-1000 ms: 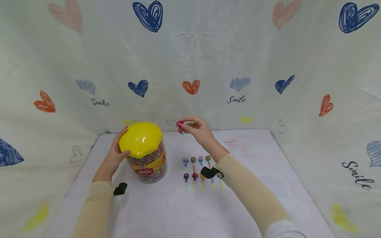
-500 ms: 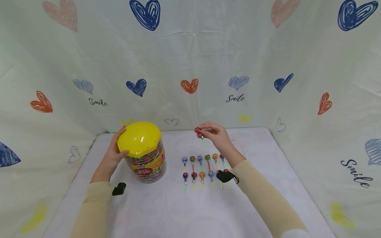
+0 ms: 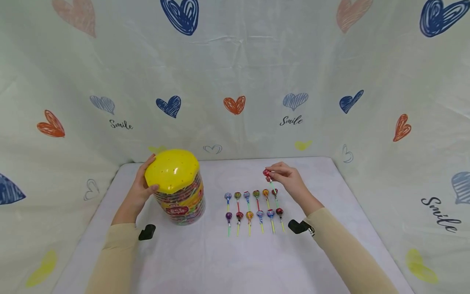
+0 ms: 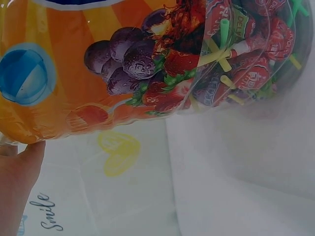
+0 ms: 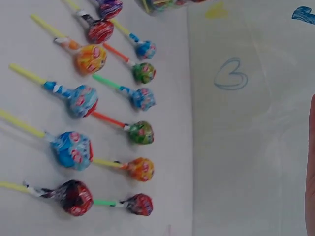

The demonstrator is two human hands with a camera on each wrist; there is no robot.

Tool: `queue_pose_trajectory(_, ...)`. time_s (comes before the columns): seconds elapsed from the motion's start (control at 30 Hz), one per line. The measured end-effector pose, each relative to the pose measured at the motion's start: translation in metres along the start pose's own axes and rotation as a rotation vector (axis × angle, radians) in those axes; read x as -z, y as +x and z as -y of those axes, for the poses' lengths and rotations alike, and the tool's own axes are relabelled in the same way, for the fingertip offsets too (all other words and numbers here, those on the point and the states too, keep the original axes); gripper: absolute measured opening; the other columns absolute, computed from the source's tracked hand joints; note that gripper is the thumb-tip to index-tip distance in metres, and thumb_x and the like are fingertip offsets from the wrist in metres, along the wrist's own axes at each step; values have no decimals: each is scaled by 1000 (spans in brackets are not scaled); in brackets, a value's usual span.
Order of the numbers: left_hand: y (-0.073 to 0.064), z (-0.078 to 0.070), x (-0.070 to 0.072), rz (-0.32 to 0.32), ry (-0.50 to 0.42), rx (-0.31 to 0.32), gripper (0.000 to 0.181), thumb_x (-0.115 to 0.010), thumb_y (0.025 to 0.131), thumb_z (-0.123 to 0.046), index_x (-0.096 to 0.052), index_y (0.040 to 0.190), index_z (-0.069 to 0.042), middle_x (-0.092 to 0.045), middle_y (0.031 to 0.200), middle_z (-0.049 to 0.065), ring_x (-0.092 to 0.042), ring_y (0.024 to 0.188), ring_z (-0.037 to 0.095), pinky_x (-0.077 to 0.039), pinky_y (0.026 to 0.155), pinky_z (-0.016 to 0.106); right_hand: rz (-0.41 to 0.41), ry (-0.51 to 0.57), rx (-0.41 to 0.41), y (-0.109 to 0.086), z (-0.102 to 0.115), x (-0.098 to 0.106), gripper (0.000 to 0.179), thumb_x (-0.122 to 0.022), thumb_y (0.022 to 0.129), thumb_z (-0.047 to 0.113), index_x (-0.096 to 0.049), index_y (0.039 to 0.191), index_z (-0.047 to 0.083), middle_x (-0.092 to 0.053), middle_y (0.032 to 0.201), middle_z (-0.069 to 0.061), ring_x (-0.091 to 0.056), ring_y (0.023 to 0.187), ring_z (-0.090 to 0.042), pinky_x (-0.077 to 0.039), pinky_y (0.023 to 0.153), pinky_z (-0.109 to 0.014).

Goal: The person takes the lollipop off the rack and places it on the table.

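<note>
A tall plastic jar of lollipops (image 3: 182, 206) with a yellow lid (image 3: 173, 170) stands tilted on the left part of the table. My left hand (image 3: 136, 195) grips it near the lid, thumb in front and fingers round the far side. In the left wrist view the printed label (image 4: 74, 73) fills the top, and wrapped candies show through the clear end. Between thumb and fingers of my right hand (image 3: 288, 179) is a red-wrapped lollipop (image 3: 267, 173), its green stick pointing down. Below it lie two rows of lollipops (image 3: 249, 215), heads toward the back, sticks toward me.
White cloth covers the table (image 3: 220, 261). Behind it hangs a pale curtain (image 3: 235, 65) printed with hearts and the word Smile. A black wrist strap (image 3: 147, 232) juts from the left sleeve, another black piece (image 3: 298, 226) from the right.
My right hand has carried the red lollipop rightward and toward me, from beside the jar to above the rows' right end. My left hand keeps its grip on the jar.
</note>
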State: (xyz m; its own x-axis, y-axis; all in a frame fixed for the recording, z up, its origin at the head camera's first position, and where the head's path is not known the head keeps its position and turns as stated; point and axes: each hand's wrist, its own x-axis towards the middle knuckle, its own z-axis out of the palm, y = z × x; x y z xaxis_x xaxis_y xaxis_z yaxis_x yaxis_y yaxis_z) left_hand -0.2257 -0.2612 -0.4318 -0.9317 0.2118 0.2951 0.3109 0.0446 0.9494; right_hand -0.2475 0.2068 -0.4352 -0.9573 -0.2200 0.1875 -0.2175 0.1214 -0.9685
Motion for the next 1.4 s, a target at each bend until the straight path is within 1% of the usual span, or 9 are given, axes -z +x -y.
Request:
queue_pose_trajectory(0.1,0,-1,0,-3,-3,0,69,-63,96,-13,-27,153,-28,-5,162,-6,-9,146,26,-34,100,10,-3,-18,-30,-6,-10,7,25,-59,96,1,-65,118,-9,-55,115,-18,-65,96,-14,-55,85,-28)
queue_pose_trajectory(0.23,-1,-1,-1,-11,-1,8,68,-62,96,-13,-27,153,-29,-6,162,-7,-9,146,25,-34,100,10,-20,-61,-55,-10,-38,18,25,-61,96,4,-66,117,-8,-55,114,-16,-63,97,-13,-55,84,-26)
queue_pose_trajectory(0.4,-1,-1,-1,-11,-4,12,68,-62,97,-13,-27,153,-29,-6,162,-7,-10,145,25,-34,100,10,-34,-104,-104,-21,-60,31,25,-59,96,3,-66,118,-7,-55,126,-17,-62,101,-12,-54,84,-24)
queue_pose_trajectory(0.5,-1,-2,-1,-13,-8,12,68,-62,96,-13,-28,153,-29,-7,162,-6,-11,145,25,-34,100,10,-40,-126,-150,-27,-67,36,26,-57,97,2,-66,120,-4,-57,129,-16,-62,102,-11,-54,86,-27)
queue_pose_trajectory(0.67,0,-1,0,-15,-23,0,68,-64,95,-15,-29,152,-29,-7,162,-5,-11,145,25,-34,100,11,-44,-173,-217,-35,-76,42,28,-56,96,1,-64,122,-4,-63,121,-14,-63,99,-15,-55,86,-31)
queue_pose_trajectory(0.8,1,0,0,-12,-34,-11,69,-66,94,-16,-29,152,-28,-7,162,-5,-11,145,24,-35,100,11,-45,-176,-259,-39,-88,45,27,-59,95,0,-65,121,-4,-64,118,-16,-64,99,-18,-55,84,-29)
queue_pose_trajectory(1.03,1,0,0,-4,-30,-2,70,-65,95,-17,-28,153,-28,-7,162,-6,-11,145,23,-35,100,11,-29,-220,-320,-44,-108,50,27,-66,93,6,-68,119,0,-66,116,-16,-68,93,-21,-55,82,-29)
queue_pose_trajectory(1.2,1,-1,0,-3,-20,10,69,-63,96,-15,-27,153,-29,-6,162,-7,-10,145,24,-35,100,11,-22,-277,-333,-43,-115,53,28,-65,92,4,-68,120,2,-66,115,-14,-67,91,-19,-54,83,-31)
queue_pose_trajectory(1.4,1,0,0,-2,-16,12,69,-63,96,-14,-27,153,-29,-6,162,-7,-9,146,25,-35,100,11,6,-370,-331,-41,-120,55,28,-64,92,2,-68,120,2,-65,114,-13,-66,88,-18,-54,79,-30)
